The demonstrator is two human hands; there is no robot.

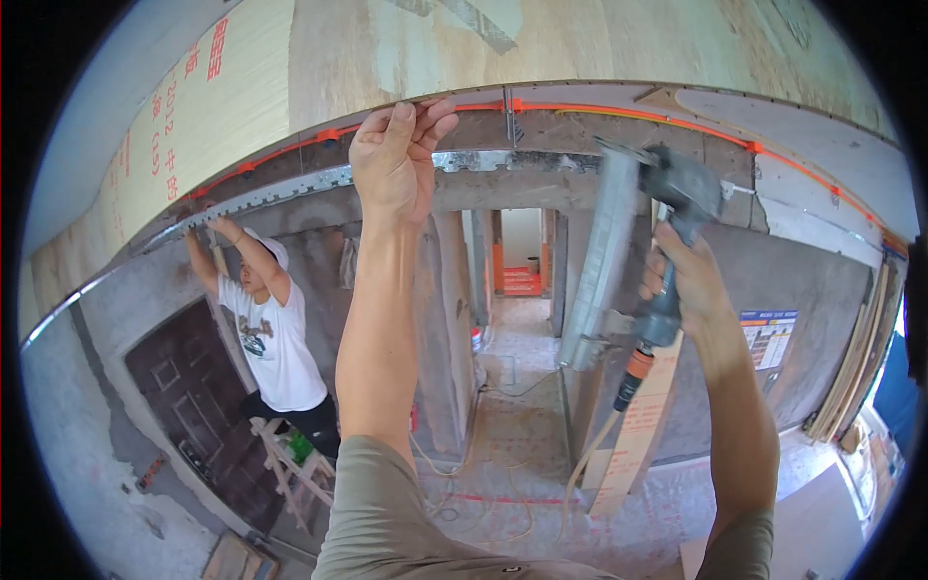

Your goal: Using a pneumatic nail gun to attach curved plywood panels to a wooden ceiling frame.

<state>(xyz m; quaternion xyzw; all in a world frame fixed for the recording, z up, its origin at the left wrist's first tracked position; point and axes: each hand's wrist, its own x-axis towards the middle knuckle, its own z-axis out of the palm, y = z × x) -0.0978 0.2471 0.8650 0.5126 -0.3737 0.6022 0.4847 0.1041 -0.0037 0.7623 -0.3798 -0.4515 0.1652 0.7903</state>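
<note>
Overhead a long plywood board (338,58) spans the view, with red printing toward its left end. My left hand (394,169) is raised to the board's lower edge, its thumb against the wood and its fingers curled at the rim. Off to the right, my right hand (688,275) is wrapped round the handle of a pneumatic nail gun (684,188). The gun's long silver magazine (599,256) hangs to the left of the handle, slightly smeared. Its nose is below the board and apart from it. An air hose (592,449) runs down from the orange fitting under the grip.
A perforated metal channel (474,160) and orange conduit (667,118) run behind the board. At left, a co-worker in a white shirt (280,348) reaches up from a wooden stepladder (290,474). A wood strip (633,435) leans against the wall; hoses trail across the floor.
</note>
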